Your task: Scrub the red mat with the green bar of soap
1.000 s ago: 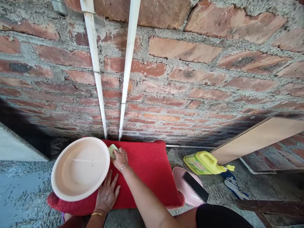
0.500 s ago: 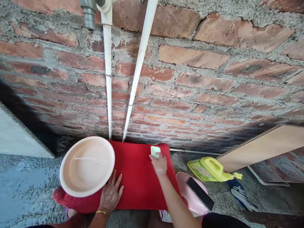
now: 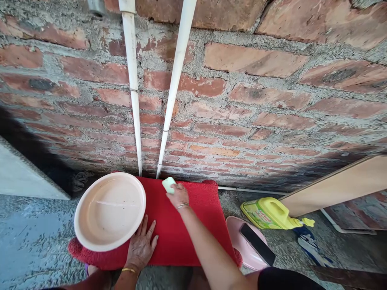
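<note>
A red cloth cover (image 3: 175, 241) with fluffy ends lies stretched flat in front of me. Near its far edge my right hand (image 3: 179, 196) is closed around a pale green rounded block (image 3: 169, 185); whether it is soap or a brush I cannot tell. My left hand (image 3: 140, 245) lies flat on the red cloth, fingers spread, holding nothing. Just beyond those fingers, a pale pink plastic basin (image 3: 113, 211) rests on the left part of the cloth. Its inside shows a light line across the bottom.
A brick wall (image 3: 229, 86) with two white pipes (image 3: 173, 86) rises behind the cloth. To the right are a pink stool-like piece (image 3: 234, 237) bearing a black phone (image 3: 257, 244), a yellow jug (image 3: 269, 212), a shoe (image 3: 311, 245) and a leaning board (image 3: 338, 183).
My right hand has slid left across the cloth with the pale green block, which is now turned at a slant. My left hand and the basin stay in place; the view has shifted slightly.
</note>
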The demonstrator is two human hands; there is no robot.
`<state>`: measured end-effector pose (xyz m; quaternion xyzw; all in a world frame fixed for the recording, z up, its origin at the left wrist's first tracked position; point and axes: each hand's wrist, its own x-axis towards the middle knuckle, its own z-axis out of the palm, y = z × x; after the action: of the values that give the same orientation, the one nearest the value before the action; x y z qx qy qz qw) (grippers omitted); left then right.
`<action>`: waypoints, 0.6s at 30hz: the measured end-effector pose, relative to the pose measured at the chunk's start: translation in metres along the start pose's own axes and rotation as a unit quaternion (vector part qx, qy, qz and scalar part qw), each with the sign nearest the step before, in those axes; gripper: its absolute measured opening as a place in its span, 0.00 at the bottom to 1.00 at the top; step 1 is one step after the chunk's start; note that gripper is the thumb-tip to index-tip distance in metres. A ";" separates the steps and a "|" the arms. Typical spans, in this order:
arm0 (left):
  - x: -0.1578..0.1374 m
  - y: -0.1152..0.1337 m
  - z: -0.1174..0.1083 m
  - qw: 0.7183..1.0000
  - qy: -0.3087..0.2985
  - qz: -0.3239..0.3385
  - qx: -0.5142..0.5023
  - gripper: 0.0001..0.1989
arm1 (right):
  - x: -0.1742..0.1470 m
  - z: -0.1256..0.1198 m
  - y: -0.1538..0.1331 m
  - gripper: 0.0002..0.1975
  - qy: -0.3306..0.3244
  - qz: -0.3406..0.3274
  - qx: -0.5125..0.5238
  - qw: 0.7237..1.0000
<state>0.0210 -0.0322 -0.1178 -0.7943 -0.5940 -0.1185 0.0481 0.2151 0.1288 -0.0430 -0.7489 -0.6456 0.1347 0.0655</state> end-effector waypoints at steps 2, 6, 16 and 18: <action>0.000 0.001 0.000 1.000 0.003 -0.002 -0.006 0.24 | -0.003 -0.020 0.063 0.19 0.036 0.089 0.007 0.995; -0.001 0.001 0.001 1.000 0.006 -0.003 -0.014 0.24 | -0.024 -0.063 0.166 0.22 0.065 0.322 0.019 0.944; -0.001 -0.002 0.002 1.000 0.019 -0.001 -0.013 0.24 | -0.058 0.007 0.028 0.18 0.038 0.088 0.110 0.989; -0.001 -0.003 0.002 1.000 0.024 -0.002 -0.010 0.23 | -0.065 0.029 -0.017 0.17 0.000 0.001 0.095 0.995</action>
<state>0.0180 -0.0314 -0.1204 -0.7901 -0.5933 -0.1440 0.0542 0.1818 0.0652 -0.0582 -0.7395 -0.6293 0.1961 0.1363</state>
